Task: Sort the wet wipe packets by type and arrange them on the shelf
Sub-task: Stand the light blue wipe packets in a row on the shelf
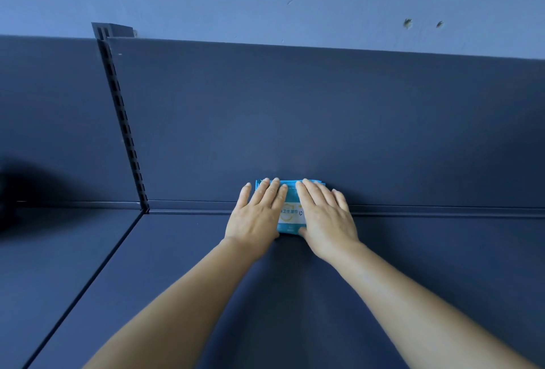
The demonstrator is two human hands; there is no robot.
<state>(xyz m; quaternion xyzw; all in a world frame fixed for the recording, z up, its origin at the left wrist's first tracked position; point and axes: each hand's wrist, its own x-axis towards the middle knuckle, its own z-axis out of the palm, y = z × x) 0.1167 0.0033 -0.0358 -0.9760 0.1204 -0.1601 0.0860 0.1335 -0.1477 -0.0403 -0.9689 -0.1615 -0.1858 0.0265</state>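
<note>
Head cam: left hand [256, 218] & right hand [324, 217] lie flat, fingers straight, pressing the blue wipe packets [290, 215] down at the rear of the shelf [206, 265], against the back panel [295, 118]. Risk: the stack looks several packets deep & slippery, so uneven pressure or a quick lift-off could fan it out of line.

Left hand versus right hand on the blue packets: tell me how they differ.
The left hand covers the left end of the wet wipe packets; the right hand covers the right end. The right hand's thumb hooks the packets' near edge, while the left hand's thumb is hidden. Both lie flat, fingers straight, pressing the packets against the shelf's back panel.
</note>
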